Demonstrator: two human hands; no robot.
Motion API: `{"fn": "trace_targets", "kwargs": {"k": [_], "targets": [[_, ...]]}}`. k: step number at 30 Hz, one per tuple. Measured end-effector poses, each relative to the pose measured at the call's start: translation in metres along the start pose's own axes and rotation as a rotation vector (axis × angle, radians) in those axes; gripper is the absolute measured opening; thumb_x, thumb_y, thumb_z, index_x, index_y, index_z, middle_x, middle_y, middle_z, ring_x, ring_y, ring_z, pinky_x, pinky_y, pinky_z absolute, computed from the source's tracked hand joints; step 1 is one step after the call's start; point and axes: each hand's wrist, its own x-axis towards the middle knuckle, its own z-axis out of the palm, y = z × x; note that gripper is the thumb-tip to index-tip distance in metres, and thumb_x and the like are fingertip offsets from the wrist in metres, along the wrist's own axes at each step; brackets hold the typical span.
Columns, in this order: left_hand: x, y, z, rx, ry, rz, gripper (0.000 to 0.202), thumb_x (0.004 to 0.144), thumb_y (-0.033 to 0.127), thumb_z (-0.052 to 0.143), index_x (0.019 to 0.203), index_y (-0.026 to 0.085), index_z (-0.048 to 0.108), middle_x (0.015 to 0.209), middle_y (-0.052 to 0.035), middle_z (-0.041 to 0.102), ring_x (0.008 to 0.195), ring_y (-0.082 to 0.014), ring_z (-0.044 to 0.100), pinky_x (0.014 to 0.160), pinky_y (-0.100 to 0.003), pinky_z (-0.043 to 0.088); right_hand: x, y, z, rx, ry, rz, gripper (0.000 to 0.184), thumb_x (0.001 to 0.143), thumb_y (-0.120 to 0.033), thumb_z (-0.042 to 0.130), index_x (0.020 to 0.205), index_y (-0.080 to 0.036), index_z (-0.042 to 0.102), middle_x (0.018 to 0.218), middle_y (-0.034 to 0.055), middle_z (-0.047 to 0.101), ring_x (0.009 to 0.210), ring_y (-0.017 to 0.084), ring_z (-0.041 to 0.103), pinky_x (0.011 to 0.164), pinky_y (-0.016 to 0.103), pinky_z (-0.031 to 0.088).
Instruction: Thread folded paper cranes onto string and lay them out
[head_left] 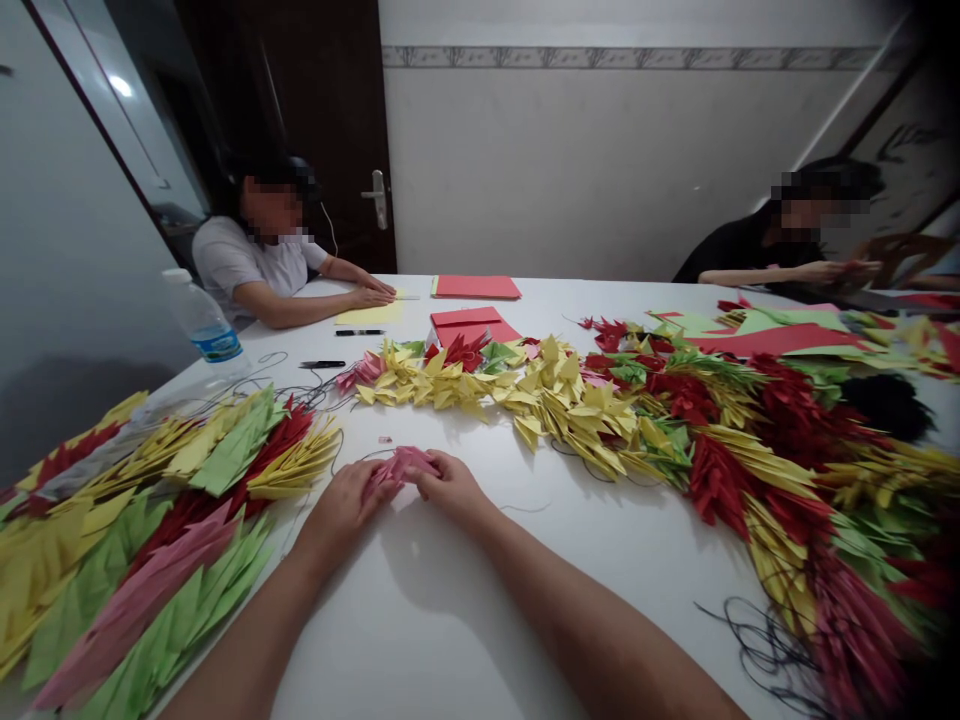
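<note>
Between my two hands, over the middle of the white table (450, 600), is a small bundle of folded pink paper (397, 465). My left hand (346, 500) wraps its fingers round the left side of the bundle. With thumb and fingers, my right hand (454, 485) pinches its right end. A dark thread (341, 440) runs near my left hand. Just beyond the bundle lies a tiny printed scrap (385, 440). Strung yellow folded paper pieces (442, 385) lie in a row behind my hands.
Folded-paper strands (142, 540) cover the left side; a large colourful heap (720, 430) fills the right, with tangled black cord (772, 640). Farther back are red paper sheets (476, 287), pens (322, 364) and a water bottle (206, 320). One person (259, 250) sits back left, another (780, 235) back right.
</note>
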Motion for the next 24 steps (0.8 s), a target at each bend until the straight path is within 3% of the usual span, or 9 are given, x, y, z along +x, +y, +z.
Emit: {"fn": "trace_targets", "kwargs": {"k": [4, 8, 13, 19, 24], "targets": [[-0.0019, -0.0019, -0.0011, 0.017, -0.008, -0.001, 0.038, 0.087, 0.043, 0.036, 0.112, 0.018, 0.051, 0.107, -0.0060, 0.060, 0.100, -0.0198, 0.052, 0.088, -0.034, 0.040, -0.0006, -0.0073, -0.0038, 0.301, 0.073, 0.084, 0.015, 0.067, -0.033, 0.047, 0.065, -0.020, 0.042, 0.044, -0.0095, 0.033, 0.040, 0.006, 0.025, 0.042, 0.021, 0.018], [-0.0027, -0.0031, -0.0009, 0.037, -0.003, -0.012, 0.039, 0.086, 0.042, 0.036, 0.115, 0.019, 0.048, 0.110, -0.0061, 0.058, 0.100, -0.0196, 0.053, 0.087, -0.033, 0.040, -0.0003, -0.0106, -0.0053, 0.407, 0.101, 0.124, 0.015, 0.063, -0.028, 0.047, 0.061, -0.021, 0.035, 0.043, -0.0110, 0.027, 0.038, 0.005, 0.019, 0.041, 0.021, 0.014], [-0.0014, -0.0030, -0.0022, 0.020, -0.029, -0.037, 0.035, 0.085, 0.043, 0.037, 0.109, 0.020, 0.049, 0.106, -0.0056, 0.060, 0.096, -0.0202, 0.055, 0.085, -0.033, 0.041, -0.0011, -0.0080, -0.0086, 0.280, 0.085, 0.040, 0.025, 0.063, -0.037, 0.058, 0.059, -0.020, 0.041, 0.042, -0.0103, 0.028, 0.041, 0.005, 0.021, 0.043, 0.022, 0.014], [-0.0018, 0.0027, -0.0051, 0.005, -0.022, -0.063, 0.036, 0.085, 0.047, 0.036, 0.106, 0.021, 0.049, 0.102, -0.0051, 0.060, 0.093, -0.0200, 0.056, 0.081, -0.032, 0.043, -0.0008, -0.0085, -0.0092, 0.140, 0.169, -0.019, 0.032, 0.061, -0.045, 0.060, 0.054, -0.018, 0.044, 0.049, -0.0064, 0.035, 0.050, 0.007, 0.029, 0.047, 0.022, 0.020], [-0.0020, 0.0026, -0.0038, 0.011, -0.032, -0.066, 0.036, 0.084, 0.048, 0.038, 0.105, 0.021, 0.049, 0.098, -0.0051, 0.061, 0.090, -0.0201, 0.057, 0.079, -0.032, 0.043, 0.0009, -0.0045, -0.0074, 0.063, 0.146, -0.023, 0.036, 0.061, -0.048, 0.058, 0.053, -0.018, 0.043, 0.049, -0.0064, 0.032, 0.049, 0.007, 0.026, 0.047, 0.022, 0.019]]}}
